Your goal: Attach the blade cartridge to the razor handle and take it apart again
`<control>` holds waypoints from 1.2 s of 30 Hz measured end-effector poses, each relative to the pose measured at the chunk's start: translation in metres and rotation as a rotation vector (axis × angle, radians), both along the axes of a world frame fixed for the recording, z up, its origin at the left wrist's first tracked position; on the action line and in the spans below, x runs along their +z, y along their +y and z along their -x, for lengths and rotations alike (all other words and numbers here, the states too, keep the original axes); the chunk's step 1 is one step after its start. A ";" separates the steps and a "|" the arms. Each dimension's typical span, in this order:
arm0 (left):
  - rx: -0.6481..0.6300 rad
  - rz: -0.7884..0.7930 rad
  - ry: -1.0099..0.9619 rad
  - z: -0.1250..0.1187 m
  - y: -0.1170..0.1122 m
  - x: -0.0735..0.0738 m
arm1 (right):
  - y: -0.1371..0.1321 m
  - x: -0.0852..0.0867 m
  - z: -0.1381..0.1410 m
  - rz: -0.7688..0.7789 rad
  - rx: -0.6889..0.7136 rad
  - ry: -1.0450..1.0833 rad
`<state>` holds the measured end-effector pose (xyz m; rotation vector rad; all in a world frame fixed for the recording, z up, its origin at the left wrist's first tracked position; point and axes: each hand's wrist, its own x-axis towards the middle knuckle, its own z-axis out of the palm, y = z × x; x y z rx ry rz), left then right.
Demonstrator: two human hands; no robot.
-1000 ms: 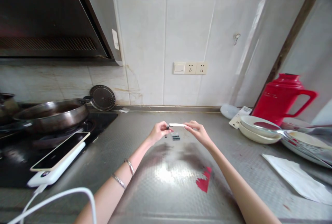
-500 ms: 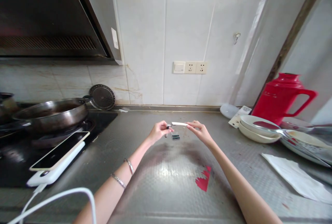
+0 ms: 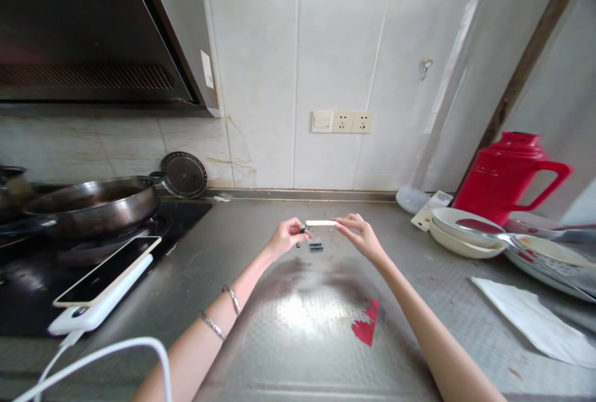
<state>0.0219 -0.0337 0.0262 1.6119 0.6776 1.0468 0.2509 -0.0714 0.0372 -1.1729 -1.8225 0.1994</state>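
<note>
Both my hands are held out over the steel counter (image 3: pixel 298 327). My right hand (image 3: pixel 361 236) pinches the right end of a small flat white bar (image 3: pixel 321 223). My left hand (image 3: pixel 285 236) is closed, its fingertips pinching a tiny dark metal piece (image 3: pixel 303 227) at the bar's left end. Just below the bar, two small dark parts (image 3: pixel 315 245) lie on the counter. Two bracelets sit on my left forearm.
A pan (image 3: pixel 93 203) stands on the stove at left. A phone (image 3: pixel 108 270) rests on a white power bank with a cable. A red jug (image 3: pixel 510 172), stacked bowls (image 3: pixel 465 228) and a paper sheet (image 3: pixel 531 321) are at right. A red scrap (image 3: pixel 367 322) lies on the counter.
The white bar has shifted slightly in my fingers and sits a little more level. Both hands stay in nearly the same place.
</note>
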 end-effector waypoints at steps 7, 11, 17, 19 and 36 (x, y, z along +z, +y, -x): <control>-0.012 -0.019 0.007 -0.002 -0.004 0.002 | -0.003 0.007 -0.003 -0.036 -0.016 -0.052; -0.012 -0.017 0.013 -0.003 -0.005 0.003 | -0.004 0.006 0.001 -0.041 0.007 -0.025; -0.008 -0.040 0.030 -0.002 -0.007 0.006 | -0.002 0.001 0.004 0.002 0.030 0.009; -0.006 -0.036 0.026 -0.002 -0.008 0.007 | -0.002 0.000 0.001 0.011 -0.002 0.047; 0.124 -0.079 0.007 -0.003 -0.004 0.004 | 0.020 -0.028 -0.006 0.154 -0.055 0.422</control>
